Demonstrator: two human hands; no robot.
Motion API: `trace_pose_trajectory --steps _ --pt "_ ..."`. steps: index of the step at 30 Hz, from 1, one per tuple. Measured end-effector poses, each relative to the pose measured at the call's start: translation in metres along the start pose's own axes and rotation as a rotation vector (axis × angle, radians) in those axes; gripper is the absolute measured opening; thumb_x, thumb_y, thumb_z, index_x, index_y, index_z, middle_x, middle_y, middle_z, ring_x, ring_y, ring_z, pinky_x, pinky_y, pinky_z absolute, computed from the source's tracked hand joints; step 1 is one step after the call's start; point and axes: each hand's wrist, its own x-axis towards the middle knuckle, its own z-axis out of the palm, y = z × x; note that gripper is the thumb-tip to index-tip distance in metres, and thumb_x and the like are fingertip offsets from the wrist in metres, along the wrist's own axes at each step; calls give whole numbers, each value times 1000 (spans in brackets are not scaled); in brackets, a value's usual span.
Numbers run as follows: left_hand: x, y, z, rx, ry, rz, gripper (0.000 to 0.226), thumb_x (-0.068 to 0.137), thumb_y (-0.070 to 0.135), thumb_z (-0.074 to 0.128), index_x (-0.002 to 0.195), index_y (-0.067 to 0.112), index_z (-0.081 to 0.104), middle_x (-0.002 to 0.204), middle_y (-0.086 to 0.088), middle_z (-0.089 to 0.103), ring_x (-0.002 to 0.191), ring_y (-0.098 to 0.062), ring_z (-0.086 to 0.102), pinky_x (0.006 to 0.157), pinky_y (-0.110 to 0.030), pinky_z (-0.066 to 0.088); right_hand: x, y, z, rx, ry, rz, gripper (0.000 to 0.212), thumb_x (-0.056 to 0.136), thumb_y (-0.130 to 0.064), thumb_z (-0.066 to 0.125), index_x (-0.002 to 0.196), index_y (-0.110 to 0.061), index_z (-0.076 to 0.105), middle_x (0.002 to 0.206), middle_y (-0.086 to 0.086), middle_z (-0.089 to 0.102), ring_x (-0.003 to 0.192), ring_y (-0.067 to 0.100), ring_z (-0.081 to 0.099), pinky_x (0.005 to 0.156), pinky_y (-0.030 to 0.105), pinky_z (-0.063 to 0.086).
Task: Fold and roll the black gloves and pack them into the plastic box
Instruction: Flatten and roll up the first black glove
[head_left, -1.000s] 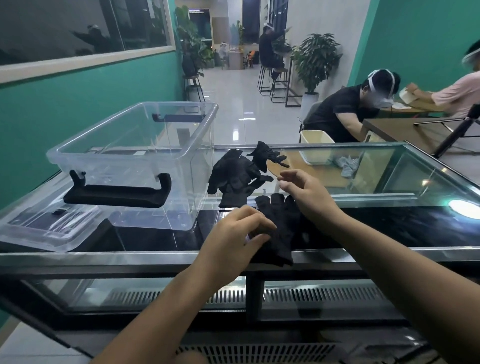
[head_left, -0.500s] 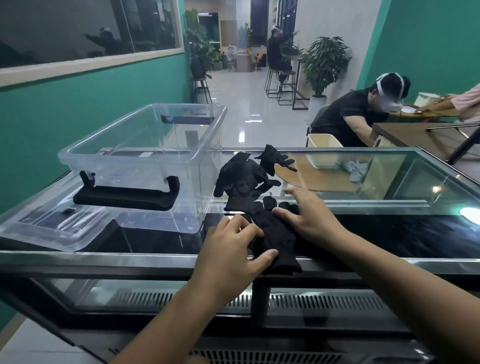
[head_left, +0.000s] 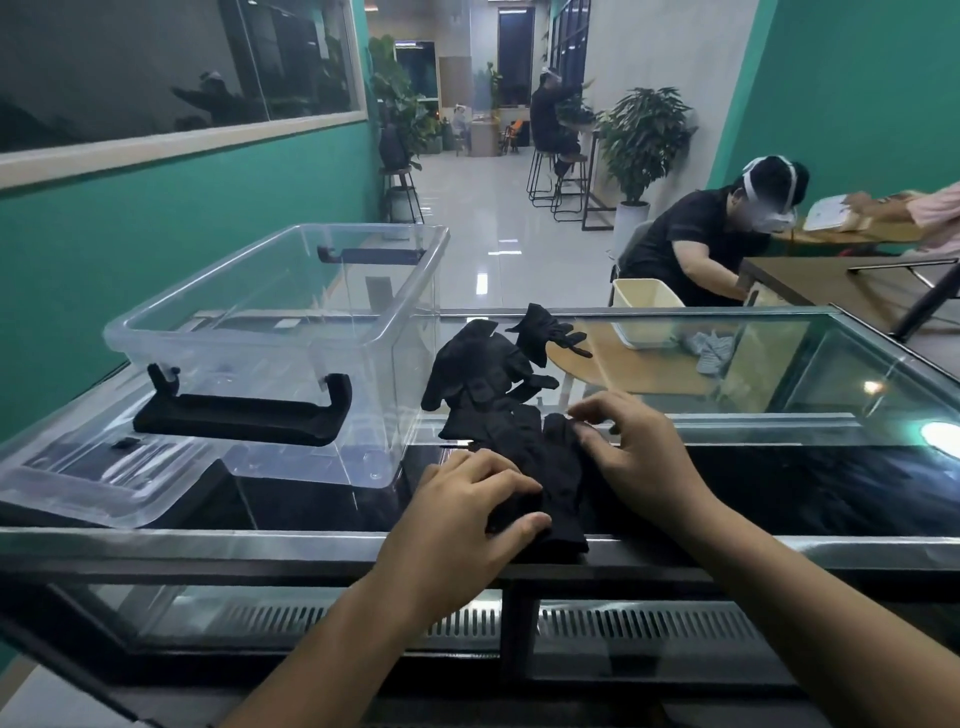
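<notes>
A black glove (head_left: 550, 467) lies flat on the dark glass top of the desk (head_left: 779, 488), close to its near edge, with its cuff end toward the camera and its finger end pointing away. The left hand (head_left: 467, 519) rests palm down on the glove's left side near the cuff, fingers loosely spread across the fabric and thumb stretched along the near edge, pressing rather than gripping. The right hand (head_left: 636, 457) lies on the glove's right side farther away, its fingers curled down onto the fabric near the finger end; whether it pinches the cloth or only presses it I cannot tell. Just beyond the flat glove, touching its far end, sits a loose pile of black gloves (head_left: 488, 374), crumpled and overlapping, with several finger tips sticking out to the right. To the left of the pile stands a clear plastic box (head_left: 291, 338), open at the top, with a black handle (head_left: 244, 415) on its near wall and another on its far wall; no glove shows inside it. The transparent lid (head_left: 88, 483) lies flat on the desk at the near left, partly under the box's near left corner. Across the room on the right a person in black (head_left: 696, 239) sits bent over a wooden table.
</notes>
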Motion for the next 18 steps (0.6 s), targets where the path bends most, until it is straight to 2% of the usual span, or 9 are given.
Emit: trace_pose_trajectory --steps 4,9,12,15,18 --pt "0 1 4 20 55 49 31 100 59 61 124 43 73 123 28 61 125 1 53 106 -28 41 8 7 4 -100 -45 115 14 95 -23 75 108 -16 77 107 2 71 108 23 63 96 38 48" --pt "0 3 1 -43 -70 135 51 84 80 70 121 45 76 120 31 60 118 0 54 109 -25 37 8 9 8 -128 -43 138 10 93 -21 77 102 -19 78 103 0 70 109 27 62 98 45 48" --pt "-2 1 2 -55 -78 159 45 84 69 78 122 45 77 120 31 60 115 0 55 106 -26 43 6 10 7 -129 -9 148 13 92 -17 76 105 -18 77 107 3 71 112 26 63 100 44 49" --pt "-5 2 1 -94 -61 163 38 86 62 80 118 43 79 119 29 62 114 -3 58 98 -22 48 7 2 4 -48 33 84 14 94 -15 74 107 -20 77 107 -5 68 112 22 64 102 41 49" --pt "-4 3 0 -141 -74 151 35 85 57 82 116 41 81 117 28 64 114 -6 60 95 -21 50 20 -5 8 -1 -41 78 14 96 -35 72 106 -29 78 111 -9 68 118 19 62 109 49 46"
